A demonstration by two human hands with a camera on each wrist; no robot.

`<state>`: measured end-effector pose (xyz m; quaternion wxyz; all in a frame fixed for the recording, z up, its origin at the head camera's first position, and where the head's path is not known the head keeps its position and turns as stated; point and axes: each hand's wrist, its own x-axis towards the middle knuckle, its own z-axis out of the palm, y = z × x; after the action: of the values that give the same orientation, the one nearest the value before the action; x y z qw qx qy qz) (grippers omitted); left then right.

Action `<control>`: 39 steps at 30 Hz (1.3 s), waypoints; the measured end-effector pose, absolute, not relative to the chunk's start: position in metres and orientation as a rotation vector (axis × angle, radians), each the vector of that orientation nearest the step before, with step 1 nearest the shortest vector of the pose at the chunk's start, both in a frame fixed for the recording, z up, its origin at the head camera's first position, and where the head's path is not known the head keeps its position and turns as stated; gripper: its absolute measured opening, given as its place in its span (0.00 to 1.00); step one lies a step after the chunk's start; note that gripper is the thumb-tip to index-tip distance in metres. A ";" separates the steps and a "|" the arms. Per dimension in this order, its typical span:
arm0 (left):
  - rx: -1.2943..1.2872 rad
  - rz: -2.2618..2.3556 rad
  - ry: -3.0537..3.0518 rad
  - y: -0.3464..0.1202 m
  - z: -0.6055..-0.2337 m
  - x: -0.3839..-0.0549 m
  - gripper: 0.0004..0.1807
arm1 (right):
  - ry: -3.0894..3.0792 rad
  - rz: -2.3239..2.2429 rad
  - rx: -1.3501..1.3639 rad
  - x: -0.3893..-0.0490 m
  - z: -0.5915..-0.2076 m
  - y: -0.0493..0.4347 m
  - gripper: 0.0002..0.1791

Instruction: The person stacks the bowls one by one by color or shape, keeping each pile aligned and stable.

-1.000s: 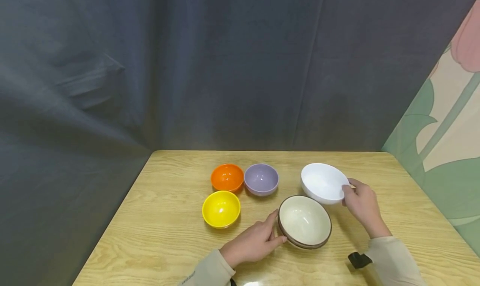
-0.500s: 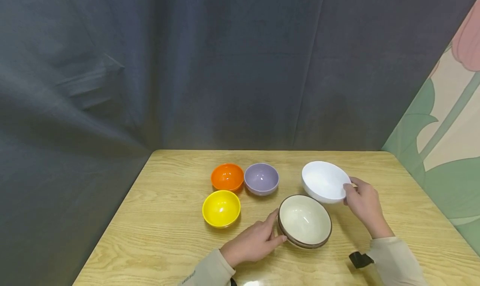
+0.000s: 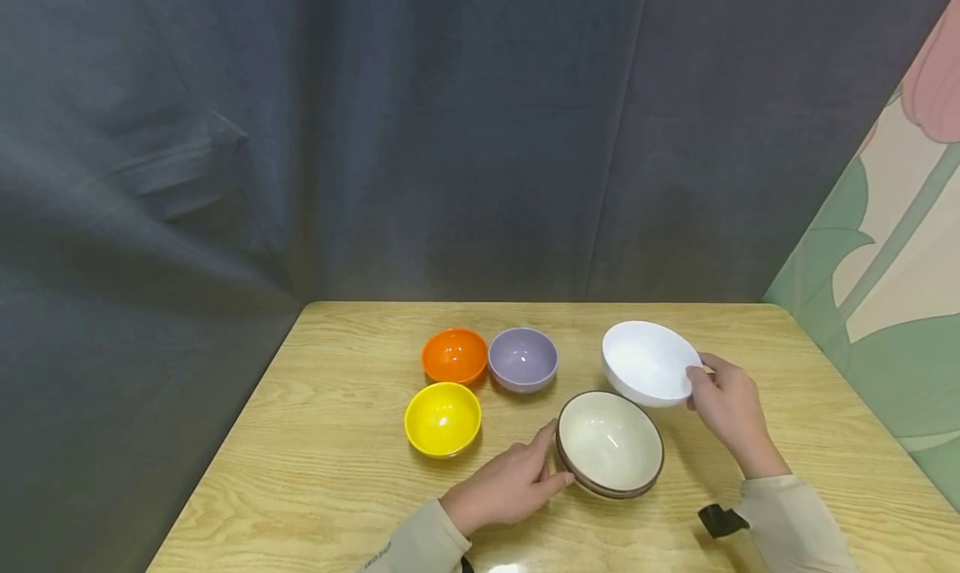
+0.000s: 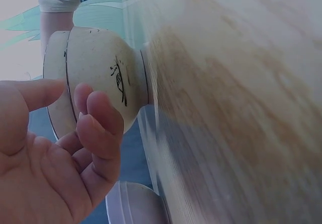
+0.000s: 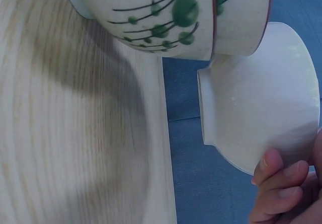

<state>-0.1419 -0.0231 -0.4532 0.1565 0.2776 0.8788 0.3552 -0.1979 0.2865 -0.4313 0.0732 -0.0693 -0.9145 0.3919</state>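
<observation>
In the head view, two nested cream bowls (image 3: 609,444) with brown rims stand on the table. My left hand (image 3: 510,485) touches the near left side of this stack with index finger and thumb. The left wrist view shows the thumb by the upper rim of the bowls (image 4: 100,68), other fingers bent alongside. My right hand (image 3: 727,402) pinches the rim of a white bowl (image 3: 648,364), thumb inside and fingers beneath. That bowl is tilted and raised off the table, just behind the stack. In the right wrist view, green plant patterns mark the nested bowls (image 5: 151,17).
Left of the stack are an orange bowl (image 3: 454,356), a purple bowl (image 3: 522,360) and a yellow bowl (image 3: 442,419), close together. A dark curtain (image 3: 480,139) hangs behind the wooden table (image 3: 300,473). A patterned wall (image 3: 900,306) borders the right side.
The white bowl and my right hand have shifted very slightly away and to the right. My left hand and the nested bowls have stayed in place.
</observation>
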 end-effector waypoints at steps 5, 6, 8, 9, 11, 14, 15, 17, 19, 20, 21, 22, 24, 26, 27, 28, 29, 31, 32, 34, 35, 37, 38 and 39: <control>0.743 1.049 2.481 -0.025 -0.451 -0.142 0.45 | -2.737 1.177 -0.195 -0.196 -0.429 0.285 0.29; 0.738 1.053 2.476 -0.025 -0.450 -0.142 0.45 | -2.735 1.174 -0.191 -0.196 -0.429 0.285 0.29; 0.747 1.047 2.475 -0.025 -0.449 -0.143 0.45 | -2.733 1.169 -0.187 -0.195 -0.428 0.285 0.29; 0.758 1.044 2.474 -0.025 -0.449 -0.143 0.44 | -2.732 1.167 -0.185 -0.194 -0.428 0.285 0.29; 0.784 1.030 2.480 -0.025 -0.448 -0.143 0.43 | -2.729 1.165 -0.182 -0.194 -0.427 0.285 0.29; 0.815 1.003 2.496 -0.024 -0.448 -0.142 0.41 | -2.729 1.167 -0.182 -0.193 -0.427 0.285 0.29; 0.819 0.993 2.502 -0.024 -0.448 -0.142 0.40 | -2.727 1.168 -0.181 -0.192 -0.426 0.285 0.29; 0.823 0.978 2.510 -0.024 -0.449 -0.142 0.40 | -2.725 1.169 -0.177 -0.191 -0.426 0.284 0.29; 0.821 0.970 2.515 -0.023 -0.449 -0.141 0.40 | -2.720 1.166 -0.171 -0.190 -0.425 0.284 0.29; 0.821 0.969 2.517 -0.023 -0.449 -0.141 0.40 | -2.717 1.165 -0.168 -0.190 -0.424 0.284 0.29; 0.822 0.968 2.519 -0.023 -0.450 -0.142 0.40 | -2.715 1.165 -0.166 -0.190 -0.424 0.284 0.29; 0.825 0.968 2.520 -0.023 -0.450 -0.142 0.40 | -2.713 1.164 -0.164 -0.189 -0.423 0.284 0.29; 0.832 0.969 2.521 -0.023 -0.450 -0.142 0.40 | -2.708 1.164 -0.160 -0.188 -0.422 0.283 0.29; 0.836 0.973 2.517 -0.023 -0.450 -0.142 0.40 | -2.706 1.165 -0.160 -0.188 -0.421 0.283 0.29; 0.837 0.976 2.513 -0.023 -0.450 -0.142 0.40 | -2.706 1.166 -0.161 -0.187 -0.421 0.282 0.29; 0.838 0.976 2.512 -0.023 -0.450 -0.142 0.40 | -2.706 1.167 -0.162 -0.187 -0.421 0.282 0.29; 0.839 0.976 2.512 -0.023 -0.449 -0.141 0.40 | -2.707 1.169 -0.163 -0.187 -0.420 0.282 0.29; 0.839 0.973 2.515 -0.023 -0.449 -0.141 0.39 | -2.707 1.171 -0.169 -0.186 -0.419 0.281 0.29; 0.840 0.970 2.517 -0.023 -0.449 -0.141 0.39 | -2.707 1.174 -0.172 -0.186 -0.419 0.281 0.29; 0.840 0.965 2.522 -0.023 -0.449 -0.141 0.39 | -2.708 1.175 -0.176 -0.186 -0.419 0.281 0.29; 0.839 0.963 2.525 -0.022 -0.449 -0.141 0.39 | -2.707 1.175 -0.177 -0.185 -0.419 0.280 0.29; 0.837 0.959 2.528 -0.022 -0.449 -0.141 0.39 | -2.706 1.174 -0.177 -0.185 -0.418 0.280 0.29; 0.836 0.959 2.528 -0.022 -0.449 -0.141 0.39 | -2.706 1.173 -0.177 -0.184 -0.418 0.280 0.29; 0.834 0.958 2.530 -0.022 -0.449 -0.141 0.39 | -2.706 1.171 -0.175 -0.184 -0.418 0.280 0.29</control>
<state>-0.1406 -0.0222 -0.4493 0.1549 0.2912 0.8829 0.3342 -0.1840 0.2799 -0.4179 0.0939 -0.0589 -0.9121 0.3946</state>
